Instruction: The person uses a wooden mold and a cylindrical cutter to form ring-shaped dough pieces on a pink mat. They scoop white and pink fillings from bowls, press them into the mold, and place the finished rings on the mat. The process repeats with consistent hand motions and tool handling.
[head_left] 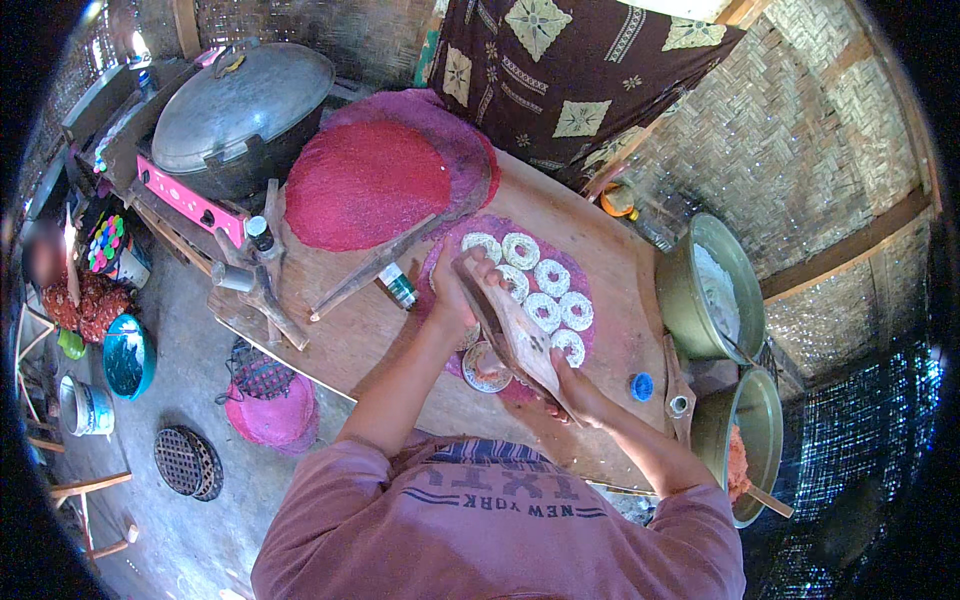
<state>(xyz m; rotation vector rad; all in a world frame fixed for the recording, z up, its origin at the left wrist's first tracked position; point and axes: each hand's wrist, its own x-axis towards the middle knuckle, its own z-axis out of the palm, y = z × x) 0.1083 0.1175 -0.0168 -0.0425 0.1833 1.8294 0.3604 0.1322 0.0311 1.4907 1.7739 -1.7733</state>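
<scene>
With both hands I hold a long, pale wooden board point(525, 330), tilted on edge, with small dark holes near its middle. My left hand point(457, 292) grips its upper end, fingers curled over the edge. My right hand point(582, 388) grasps the lower end, thumb on the face. Beneath lies a round purple mat point(588, 262) bearing several white, stringy dough rings point(543, 312), partly hidden by the board and left hand. A small patterned dish point(486, 368) sits beside the board's lower left side. A blue cap point(641, 387) lies right of my right hand.
Stacked red mats point(370, 185), a wooden stick point(375, 265) and a wooden tool with a metal cylinder point(235, 276) lie left. A lidded pan point(240, 110) stands on a pink stove point(185, 200). Green tubs point(675, 300) stand right. At far left is another person point(90, 300).
</scene>
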